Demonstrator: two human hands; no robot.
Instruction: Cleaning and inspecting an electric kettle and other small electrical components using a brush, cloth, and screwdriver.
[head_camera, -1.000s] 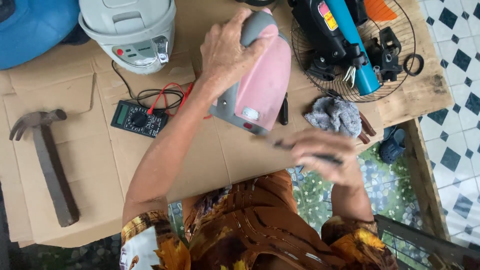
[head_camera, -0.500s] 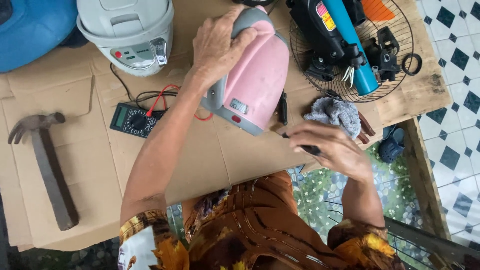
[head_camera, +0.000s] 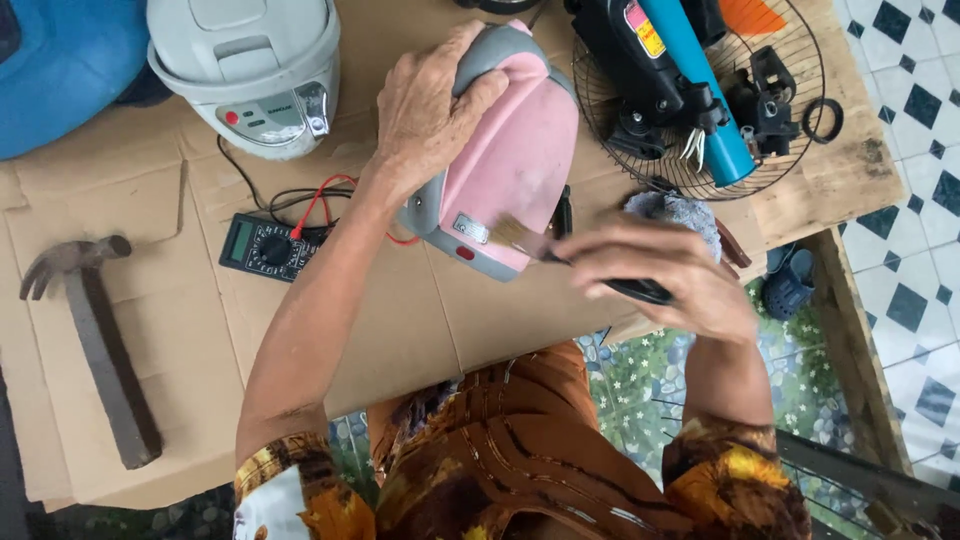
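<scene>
smooth pink plastic kettle (head_camera: 515, 160) with matt grey handle, creased brown cardboard (head_camera: 200, 330) over the worktop, rusty metal hammer (head_camera: 85, 330), fuzzy grey cloth (head_camera: 675, 212), black wire fan grille (head_camera: 800, 130)

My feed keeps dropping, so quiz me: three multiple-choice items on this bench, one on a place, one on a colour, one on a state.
1. Where does the hammer lie?
A. left on the cardboard
B. inside the fan grille
C. on the rice cooker

2. What colour is the kettle body?
A. green
B. pink
C. yellow

3. What is the right hand doing?
A. resting empty
B. holding a small brush against the kettle
C. gripping the multimeter

Answers:
1. A, it lies alone far left.
2. B, pink with a grey handle under the left hand.
3. B, the bristles meet the kettle's lower side.
</scene>
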